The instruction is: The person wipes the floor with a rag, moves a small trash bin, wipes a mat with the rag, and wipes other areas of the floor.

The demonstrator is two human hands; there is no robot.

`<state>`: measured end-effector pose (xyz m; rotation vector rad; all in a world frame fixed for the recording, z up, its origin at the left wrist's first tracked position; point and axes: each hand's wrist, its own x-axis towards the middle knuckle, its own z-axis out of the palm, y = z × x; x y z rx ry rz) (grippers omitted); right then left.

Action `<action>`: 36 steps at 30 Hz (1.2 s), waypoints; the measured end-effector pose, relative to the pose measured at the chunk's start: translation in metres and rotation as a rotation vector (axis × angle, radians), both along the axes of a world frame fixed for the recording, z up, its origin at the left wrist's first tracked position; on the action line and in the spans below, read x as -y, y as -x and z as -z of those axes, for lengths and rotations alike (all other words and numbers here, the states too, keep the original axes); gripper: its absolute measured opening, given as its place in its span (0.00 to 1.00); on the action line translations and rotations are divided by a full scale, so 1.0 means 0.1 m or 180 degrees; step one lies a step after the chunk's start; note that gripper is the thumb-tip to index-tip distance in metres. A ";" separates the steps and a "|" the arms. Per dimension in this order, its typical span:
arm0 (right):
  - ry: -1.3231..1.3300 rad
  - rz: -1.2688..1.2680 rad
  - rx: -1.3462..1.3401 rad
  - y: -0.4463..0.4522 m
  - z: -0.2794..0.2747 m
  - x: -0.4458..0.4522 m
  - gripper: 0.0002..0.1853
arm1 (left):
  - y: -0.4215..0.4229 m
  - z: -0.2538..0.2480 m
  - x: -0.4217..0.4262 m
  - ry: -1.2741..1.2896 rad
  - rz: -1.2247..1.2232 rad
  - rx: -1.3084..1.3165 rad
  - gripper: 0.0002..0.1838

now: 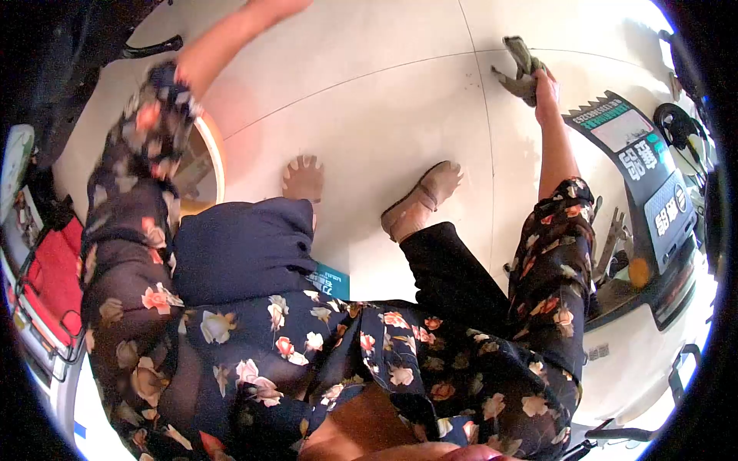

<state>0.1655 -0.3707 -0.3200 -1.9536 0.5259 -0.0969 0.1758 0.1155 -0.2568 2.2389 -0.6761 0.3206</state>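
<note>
At the upper right, my right hand (547, 92) is closed round a crumpled grey-green cloth (524, 73), with loose ends sticking out past the fingers above the floor. My left hand (280, 6) reaches to the top edge of the view, smeared by motion. Its fingers are cut off, so whether it holds anything is hidden. Dark navy fabric (242, 242) covers my bent left knee or lies over it; I cannot tell which.
Pale tiled floor (369, 107) spreads around my sandalled feet (430, 192). A round light-rimmed object (219, 157) stands by my left arm. Near my legs lies a teal box (332, 281). A dark lettered panel (638, 154) rises at right; something red (58, 280) is at left.
</note>
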 end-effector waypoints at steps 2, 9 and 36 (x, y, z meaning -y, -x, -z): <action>-0.0257 -0.0002 -0.0009 0.05 0.23 0.32 0.17 | 0.40 0.22 -0.14 0.0107 -0.0050 -0.0452 0.18; 0.2350 -0.0384 -0.0375 0.34 1.19 0.24 0.34 | 1.29 0.69 -0.16 0.1417 -0.0193 -0.1615 0.16; 0.3680 -0.0569 0.0824 0.35 0.63 -1.20 0.33 | 1.16 0.48 -0.03 0.1879 -0.0327 -0.2059 0.17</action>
